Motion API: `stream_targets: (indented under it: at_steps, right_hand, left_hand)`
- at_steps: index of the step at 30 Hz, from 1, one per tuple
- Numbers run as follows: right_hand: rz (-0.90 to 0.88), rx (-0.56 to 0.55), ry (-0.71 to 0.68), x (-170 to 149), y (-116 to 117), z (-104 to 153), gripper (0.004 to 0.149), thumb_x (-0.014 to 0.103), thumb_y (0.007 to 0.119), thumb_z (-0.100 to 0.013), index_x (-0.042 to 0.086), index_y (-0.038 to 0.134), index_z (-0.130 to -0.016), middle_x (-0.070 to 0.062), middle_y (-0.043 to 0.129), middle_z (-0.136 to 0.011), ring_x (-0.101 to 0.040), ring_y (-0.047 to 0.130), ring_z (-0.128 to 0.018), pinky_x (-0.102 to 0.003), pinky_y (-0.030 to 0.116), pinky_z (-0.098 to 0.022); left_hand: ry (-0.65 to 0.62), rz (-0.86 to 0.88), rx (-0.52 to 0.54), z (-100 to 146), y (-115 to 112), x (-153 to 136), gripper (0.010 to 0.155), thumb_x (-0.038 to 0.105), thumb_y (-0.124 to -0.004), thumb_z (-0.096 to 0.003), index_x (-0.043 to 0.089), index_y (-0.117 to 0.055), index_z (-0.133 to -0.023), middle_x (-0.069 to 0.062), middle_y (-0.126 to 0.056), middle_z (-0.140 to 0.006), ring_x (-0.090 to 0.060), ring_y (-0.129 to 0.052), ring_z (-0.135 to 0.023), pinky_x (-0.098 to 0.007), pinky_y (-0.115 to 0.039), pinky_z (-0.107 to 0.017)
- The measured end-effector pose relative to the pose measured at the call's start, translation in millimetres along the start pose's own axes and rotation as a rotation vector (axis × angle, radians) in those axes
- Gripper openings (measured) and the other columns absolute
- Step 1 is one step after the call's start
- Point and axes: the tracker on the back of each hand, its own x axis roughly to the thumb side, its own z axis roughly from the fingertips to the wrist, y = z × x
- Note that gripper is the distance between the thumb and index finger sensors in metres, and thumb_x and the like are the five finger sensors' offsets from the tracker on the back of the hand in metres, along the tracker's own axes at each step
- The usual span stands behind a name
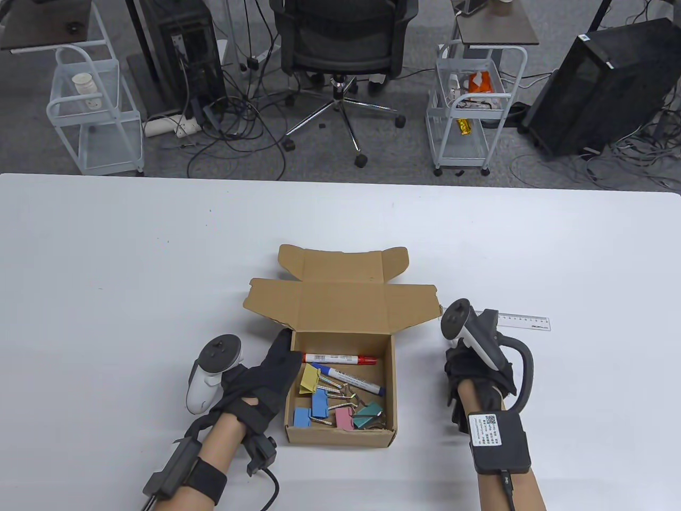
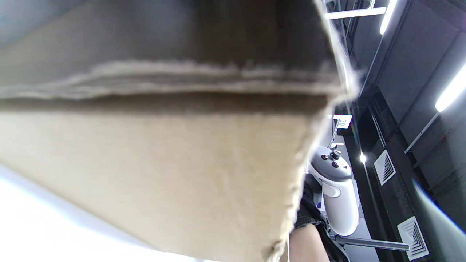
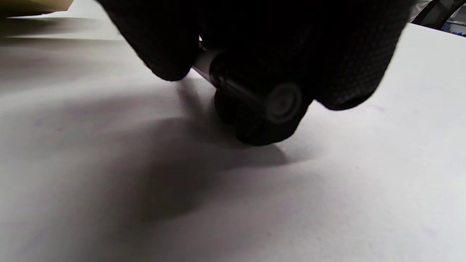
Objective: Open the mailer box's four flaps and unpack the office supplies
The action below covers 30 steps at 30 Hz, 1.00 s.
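**Open mailer box between two gloved hands**

The mailer box (image 1: 340,396) sits near the counter's (image 1: 106,266) front edge, its lid folded back toward the far edge. Inside lie a red marker (image 1: 340,358), a blue marker (image 1: 348,377) and several coloured binder clips (image 1: 332,407). The left hand (image 1: 263,380) rests against the box's left wall, fingers (image 1: 282,346) straight. The right hand (image 1: 473,375) lies to the box's right, its fingers hidden. A clear ruler (image 1: 524,321) lies just beyond it.
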Motion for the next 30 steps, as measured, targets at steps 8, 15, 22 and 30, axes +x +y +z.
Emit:
stream_targets:
  at_steps: [8,15,22,30]
  right_hand:
    - [0.066,-0.062,0.037,6.7,3.0,0.5,0.052,0.043,0.079,-0.058,0.008,0.080,-0.096,-0.005,0.102,-0.076,-0.021,0.111,-0.052,-0.044,0.091,-0.049]
    - [0.098,-0.080,0.033,9.2,4.1,0.6,0.054,0.046,0.079,-0.057,0.009,0.081,-0.096,-0.004,0.102,-0.075,-0.020,0.111,-0.051,-0.044,0.092,-0.048]
    - [0.116,-0.085,0.032,10.7,4.9,0.6,0.054,0.046,0.081,-0.056,0.009,0.081,-0.096,-0.003,0.102,-0.075,-0.019,0.111,-0.050,-0.043,0.093,-0.048]
    - [0.092,-0.078,0.027,8.7,3.5,1.4,0.055,0.047,0.080,-0.056,0.009,0.081,-0.096,-0.004,0.102,-0.076,-0.021,0.111,-0.052,-0.044,0.092,-0.048]
  left_hand:
    - [0.001,-0.002,-0.001,-0.2,0.2,0.0,0.084,0.053,-0.052,-0.0616,0.013,0.001,-0.113,-0.027,0.001,-0.122,-0.053,-0.003,-0.111,-0.063,-0.031,-0.080]
    - [0.001,-0.002,-0.001,-0.2,0.2,0.0,0.083,0.053,-0.052,-0.0616,0.013,0.000,-0.113,-0.027,0.001,-0.122,-0.054,-0.003,-0.111,-0.063,-0.031,-0.080]
    - [0.001,-0.002,-0.001,-0.2,0.2,0.0,0.084,0.053,-0.052,-0.0616,0.013,0.000,-0.113,-0.027,0.001,-0.122,-0.053,-0.003,-0.111,-0.063,-0.031,-0.080]
    - [0.001,-0.003,-0.001,-0.1,0.3,0.0,0.084,0.053,-0.052,-0.0616,0.013,0.000,-0.113,-0.027,0.001,-0.122,-0.053,-0.003,-0.111,-0.063,-0.031,-0.080]
